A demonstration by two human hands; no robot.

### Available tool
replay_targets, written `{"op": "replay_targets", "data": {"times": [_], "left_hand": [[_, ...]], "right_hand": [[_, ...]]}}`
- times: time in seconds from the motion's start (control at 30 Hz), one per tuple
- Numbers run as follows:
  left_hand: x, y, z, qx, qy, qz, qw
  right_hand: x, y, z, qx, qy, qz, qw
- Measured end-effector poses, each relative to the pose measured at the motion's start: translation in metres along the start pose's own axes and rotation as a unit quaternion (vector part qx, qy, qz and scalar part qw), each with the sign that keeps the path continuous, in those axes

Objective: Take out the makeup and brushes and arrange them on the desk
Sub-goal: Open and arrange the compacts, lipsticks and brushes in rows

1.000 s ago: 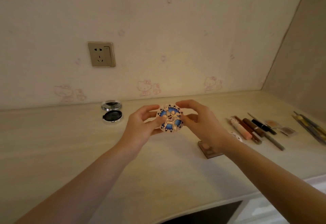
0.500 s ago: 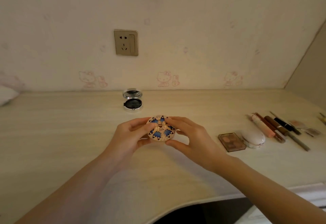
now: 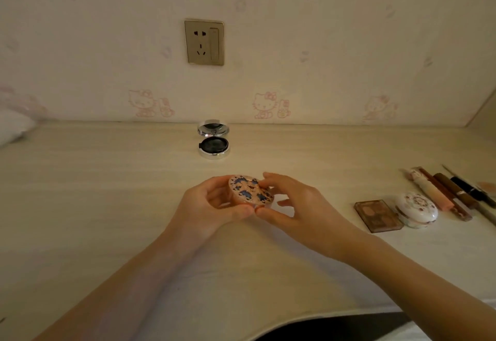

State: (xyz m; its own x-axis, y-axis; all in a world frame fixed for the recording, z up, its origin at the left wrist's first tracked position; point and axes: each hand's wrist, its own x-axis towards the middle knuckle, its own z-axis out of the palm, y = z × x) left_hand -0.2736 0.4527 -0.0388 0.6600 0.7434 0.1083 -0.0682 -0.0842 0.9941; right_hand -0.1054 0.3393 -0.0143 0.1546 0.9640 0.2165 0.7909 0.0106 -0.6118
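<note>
You're holding the patterned round compact (image 3: 249,190) w/ both hands just above the desk (image 3: 107,206), mid-front: your left hand (image 3: 212,206) is cupping it, fingers curled round its rim, & your right hand (image 3: 303,217) is pinching its right edge btwn thumb & fingertips. Looks well underway: an open silver compact (image 3: 214,139) is sitting near the wall, & a brown palette (image 3: 377,215), white round case (image 3: 417,209) & row of tubes and pencils (image 3: 442,193) are lying at right. This one isn't down yet; can't tell what's left to take out.
</note>
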Motion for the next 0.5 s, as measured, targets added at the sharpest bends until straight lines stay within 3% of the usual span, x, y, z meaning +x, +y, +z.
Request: {"op": "replay_targets", "data": {"times": [0.17, 0.5], "left_hand": [[-0.002, 0.004, -0.005, 0.024, -0.014, 0.001, 1.000], [-0.006, 0.007, 0.001, 0.079, -0.027, 0.017, 0.996]], "right_hand": [[0.010, -0.002, -0.009, 0.040, -0.083, -0.014, 0.996], [0.018, -0.003, -0.017, 0.046, -0.125, -0.010, 0.991]]}}
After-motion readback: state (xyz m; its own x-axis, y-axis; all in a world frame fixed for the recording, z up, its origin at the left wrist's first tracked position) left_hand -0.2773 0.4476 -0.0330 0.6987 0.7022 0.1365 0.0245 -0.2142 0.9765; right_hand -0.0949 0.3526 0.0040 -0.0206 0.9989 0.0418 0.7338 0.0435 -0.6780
